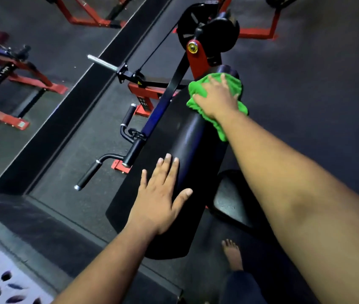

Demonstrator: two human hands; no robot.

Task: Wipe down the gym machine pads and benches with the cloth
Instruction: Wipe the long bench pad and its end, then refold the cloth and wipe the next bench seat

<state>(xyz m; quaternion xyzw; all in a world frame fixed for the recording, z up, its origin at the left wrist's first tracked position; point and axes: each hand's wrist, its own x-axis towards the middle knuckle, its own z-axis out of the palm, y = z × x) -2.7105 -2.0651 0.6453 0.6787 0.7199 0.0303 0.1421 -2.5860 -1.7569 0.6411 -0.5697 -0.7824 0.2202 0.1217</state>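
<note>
Green cloth [198, 88] lies under right hand [215, 97] fingers [224, 79].

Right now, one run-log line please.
right hand presses green cloth on pad's far end | left hand flat on near end

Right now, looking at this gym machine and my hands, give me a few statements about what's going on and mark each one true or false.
1. The green cloth lies under the right hand on the far end of the black pad. True.
2. The left hand is gripping one of the handles. False: it rests flat, fingers straight, on the near part of the pad; the black handles are untouched.
3. The cloth is blue. False: it is bright green.
4. The machine's frame beyond the cloth is red. True.
5. A bare foot shows on the floor below the pad. True.
</note>
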